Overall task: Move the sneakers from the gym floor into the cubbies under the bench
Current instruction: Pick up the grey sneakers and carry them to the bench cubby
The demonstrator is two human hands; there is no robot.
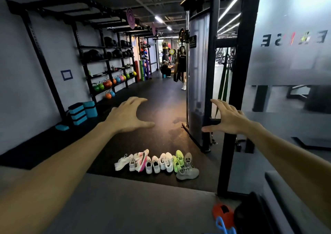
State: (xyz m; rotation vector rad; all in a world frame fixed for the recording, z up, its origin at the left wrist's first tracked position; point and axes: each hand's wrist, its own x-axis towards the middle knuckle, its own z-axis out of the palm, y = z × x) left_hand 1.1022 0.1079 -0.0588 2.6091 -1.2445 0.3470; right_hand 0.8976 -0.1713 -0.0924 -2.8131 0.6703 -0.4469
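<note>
A row of several sneakers (157, 163) lies on the dark gym floor just beyond a grey surface (125, 207) in the foreground. They include white ones (123, 162), a white and pink one (141, 160), a neon green pair (178, 160) and a grey pair (187, 172). My left hand (128, 116) and my right hand (226, 117) are stretched out in front of me, above and beyond the sneakers. Both have spread fingers and hold nothing. No cubbies are in view.
A black cable machine (200, 72) and a dark post (232, 108) stand right of the sneakers. Racks with kettlebells (107, 85) and blue blocks (80, 112) line the left wall. Two people (181, 67) are far down the aisle. An orange item (223, 214) lies at lower right.
</note>
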